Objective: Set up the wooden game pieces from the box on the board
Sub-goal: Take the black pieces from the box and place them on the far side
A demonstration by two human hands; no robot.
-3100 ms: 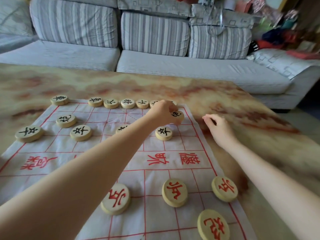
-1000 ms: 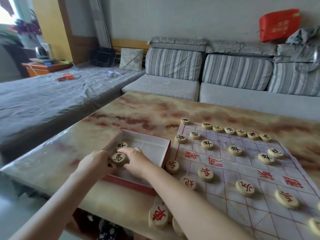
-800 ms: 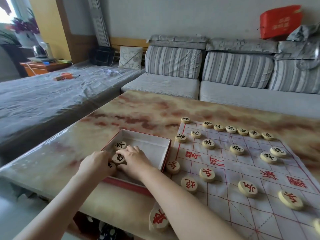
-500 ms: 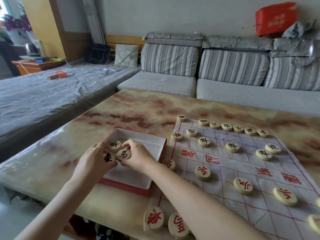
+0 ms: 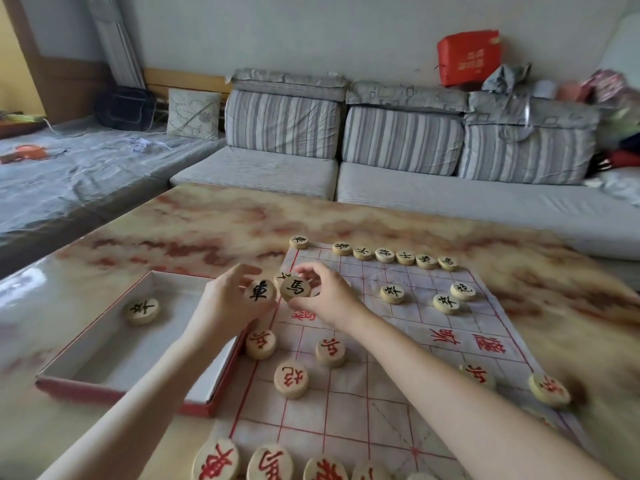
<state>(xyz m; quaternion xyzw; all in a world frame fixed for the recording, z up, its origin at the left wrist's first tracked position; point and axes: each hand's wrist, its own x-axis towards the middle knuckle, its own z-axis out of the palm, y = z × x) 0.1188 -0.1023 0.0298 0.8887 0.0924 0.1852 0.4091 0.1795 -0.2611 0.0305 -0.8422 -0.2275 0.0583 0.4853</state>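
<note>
Marbled table (image 5: 207,230) under everything in front of me, glossy. Grey sofa (image 5: 450,199) at 12, three striped cushions (image 5: 280,124) along its back. Red bag (image 5: 468,57) at 1, up on the sofa back against the wall. Pile of clothes (image 5: 616,109) at 2, blurred. Floral pillow (image 5: 194,112) at 11, black bag (image 5: 126,109) just beside it on the 10 side. Plastic-covered seat (image 5: 69,174) at 9 to 10, an orange thing (image 5: 26,152) on it, can't tell what.
</note>
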